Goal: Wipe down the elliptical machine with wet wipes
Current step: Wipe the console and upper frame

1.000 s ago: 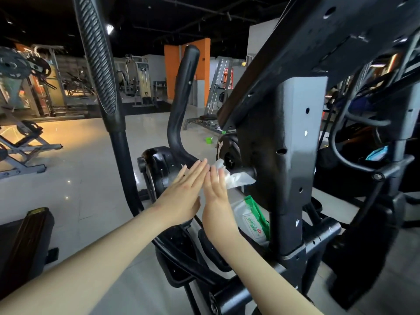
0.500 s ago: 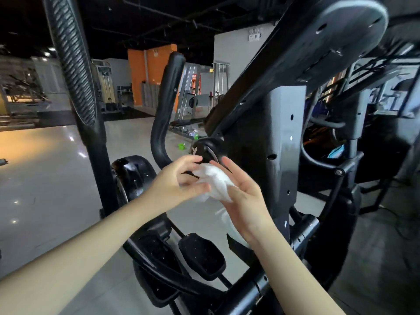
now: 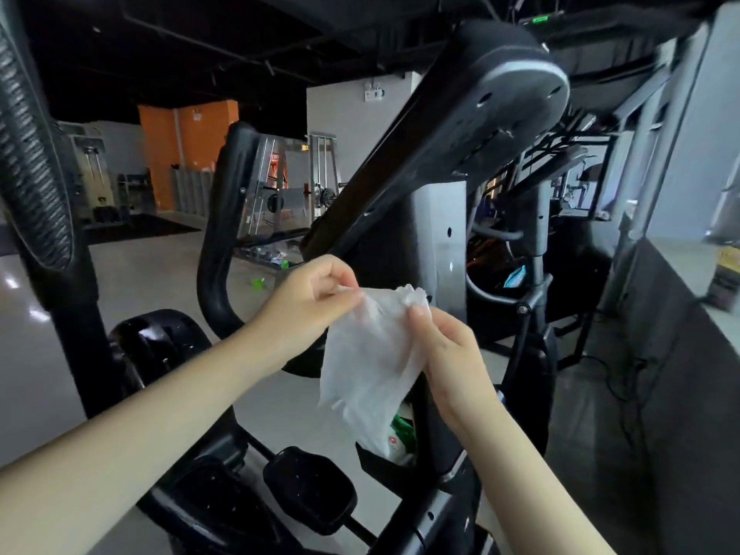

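Wipe [image 3: 366, 354] hangs vertical, 2 top corners pinched by left hand [image 3: 316, 300], right hand [image 3: 450, 348]; post [image 3: 440, 234] just beyond, right hand nearer.

Two hands [image 3: 316, 302] [image 3: 448, 348], one wet wipe [image 3: 368, 354], one wipe pack [image 3: 397, 439], one elliptical [image 3: 480, 114]

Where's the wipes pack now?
Head view, low centre: the wipes pack sits at the foot of the elliptical's column, partly behind the wipe pinched by the left hand and right hand.

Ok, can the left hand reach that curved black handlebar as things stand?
Probably yes: the curved black handlebar stands just left of the left hand with nothing between, though its fingers pinch the wet wipe along with the right hand.
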